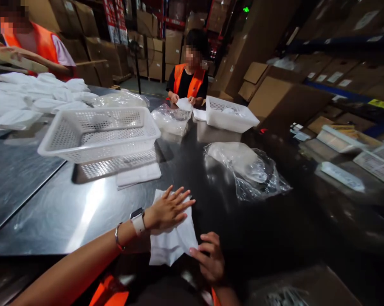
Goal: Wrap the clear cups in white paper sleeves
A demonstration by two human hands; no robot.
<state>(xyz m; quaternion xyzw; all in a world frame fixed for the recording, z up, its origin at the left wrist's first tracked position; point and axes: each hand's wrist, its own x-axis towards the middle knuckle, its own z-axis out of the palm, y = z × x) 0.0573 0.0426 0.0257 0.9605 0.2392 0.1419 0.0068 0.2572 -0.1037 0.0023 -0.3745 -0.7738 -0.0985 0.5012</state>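
Observation:
A flat white bag [174, 242], of paper or thin cloth, lies at the near edge of the dark metal table. Spread over its upper part is my left hand [169, 209], palm down with the fingers apart; a watch and a bracelet are on that wrist. My right hand [211, 257] is at the bag's lower right corner, its fingers curled and the tips at the edge. Just beyond my left hand, a folded stack of white pieces [139, 175] lies partly under the front of a white perforated basket [99, 148].
Clear plastic bags with white contents [243, 161] lie right of centre. Across the table, a person in an orange vest [189, 83] handles a white piece beside another basket [233, 121]. White packets [35, 97] are heaped left, near another person. Cartons [287, 100] stand right.

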